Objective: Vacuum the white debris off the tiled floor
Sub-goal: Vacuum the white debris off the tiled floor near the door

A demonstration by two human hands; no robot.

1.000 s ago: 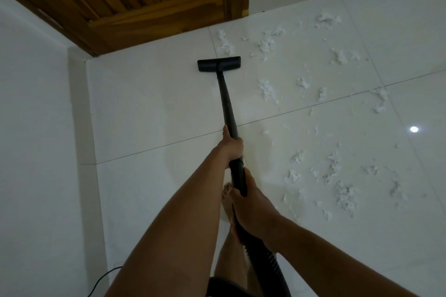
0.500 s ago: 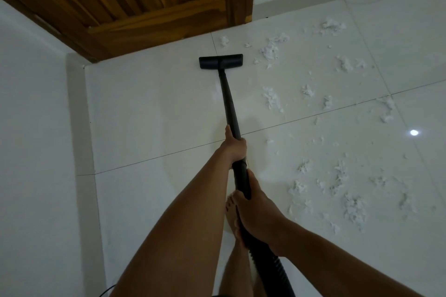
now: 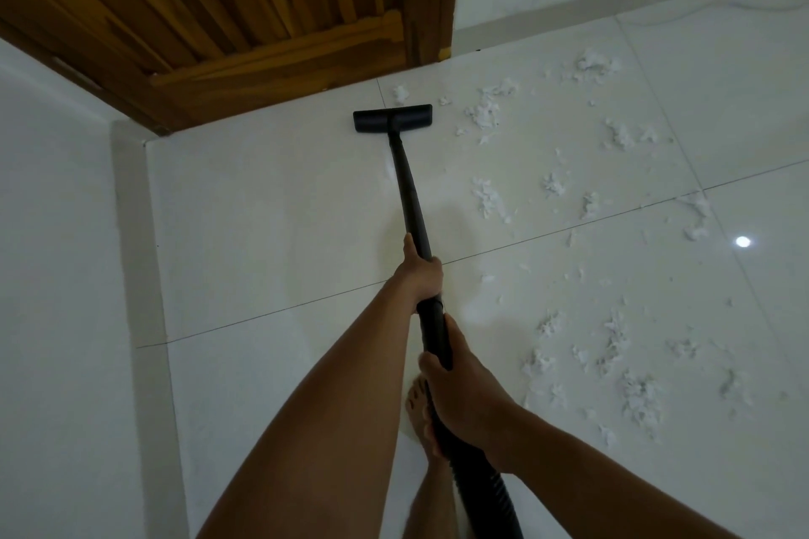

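Note:
A black vacuum wand (image 3: 409, 193) runs from my hands to its flat floor head (image 3: 392, 117), which lies on the white tiled floor (image 3: 262, 210) just in front of the wooden door. My left hand (image 3: 419, 276) grips the wand halfway up. My right hand (image 3: 459, 389) grips it lower, where the ribbed hose (image 3: 490, 495) begins. White fluffy debris (image 3: 486, 114) lies scattered to the right of the head, with one tuft (image 3: 399, 93) just beyond it and more clumps (image 3: 613, 346) on the near right tiles.
A wooden slatted door (image 3: 245, 13) closes the far side, and a white wall (image 3: 57, 276) with a skirting strip runs along the left. My bare foot (image 3: 418, 416) stands under the wand. A thin cable (image 3: 744, 7) lies on the floor at the far right.
The floor head has slid a little further toward the door, and the clump just right of it a second ago is gone. Both hands keep their grip.

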